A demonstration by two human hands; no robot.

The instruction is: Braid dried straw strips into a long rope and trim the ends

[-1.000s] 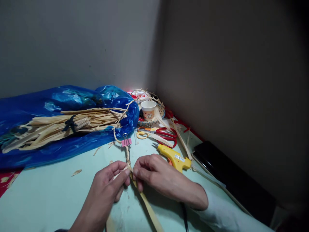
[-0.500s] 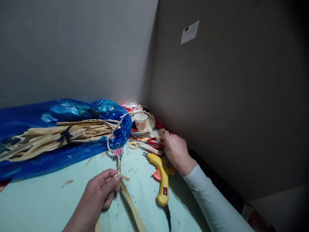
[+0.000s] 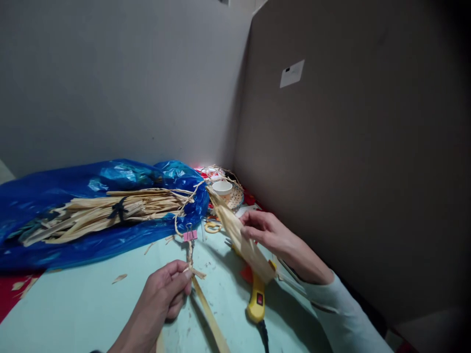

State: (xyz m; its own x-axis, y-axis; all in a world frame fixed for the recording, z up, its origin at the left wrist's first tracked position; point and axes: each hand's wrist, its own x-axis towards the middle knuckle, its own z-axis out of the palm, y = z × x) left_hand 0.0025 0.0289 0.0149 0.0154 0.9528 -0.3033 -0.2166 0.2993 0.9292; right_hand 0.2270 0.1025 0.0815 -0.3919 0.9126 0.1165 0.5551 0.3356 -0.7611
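Note:
My left hand (image 3: 170,290) pinches the lower end of a thin braided cord (image 3: 190,252), where a short stub of fibre sticks out to the right. A pink binder clip (image 3: 190,236) grips the cord just above. From my fingers a long pale strip (image 3: 209,314) runs down toward the bottom edge. My right hand (image 3: 263,229) holds a wide, dry, straw-coloured husk strip (image 3: 239,238) between thumb and fingers. That strip hangs in the air over a yellow glue gun (image 3: 256,299) and partly hides it.
A blue plastic bag (image 3: 81,181) with a tied bundle of dry strips (image 3: 147,206) lies at the back left. A white cup (image 3: 222,187), a woven basket (image 3: 236,196) and yellow-handled scissors (image 3: 212,227) sit near the corner. Grey walls (image 3: 128,73) rise behind.
My right hand has drawn a wide husk strip out from beside the cup and scissors, bringing it nearer over the glue gun. My left hand keeps its pinch on the cord. The view has tilted slightly.

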